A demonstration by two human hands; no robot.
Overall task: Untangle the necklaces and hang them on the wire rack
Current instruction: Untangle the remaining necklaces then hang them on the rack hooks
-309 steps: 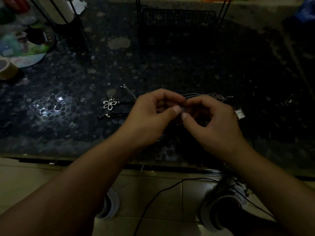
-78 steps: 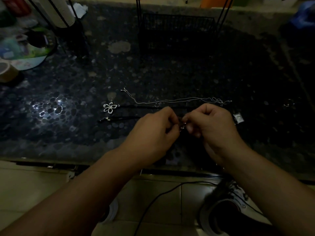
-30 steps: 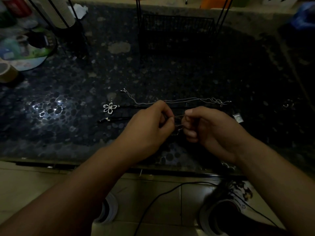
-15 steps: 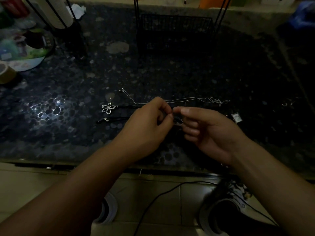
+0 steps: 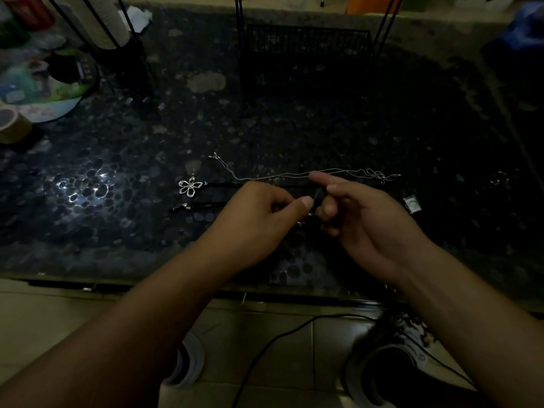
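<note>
Now, head view:
Left hand: my left hand (image 5: 259, 219) pinches the thin black cord necklace (image 5: 316, 197) between thumb and fingers.
Right hand: my right hand (image 5: 362, 219) has its forefinger out and the rest curled; whether they hold the cord I cannot tell.
Necklaces: the fine silver chain necklace (image 5: 279, 174) lies loose on the dark pebble-patterned surface (image 5: 294, 134), just beyond my hands; the silver flower pendant (image 5: 190, 187) lies left.
Rack: the black wire rack (image 5: 306, 48) stands well apart, nothing hung.
Handling: light, limp, snag-prone; I judge it best held beside the knot, not tugged.
</note>
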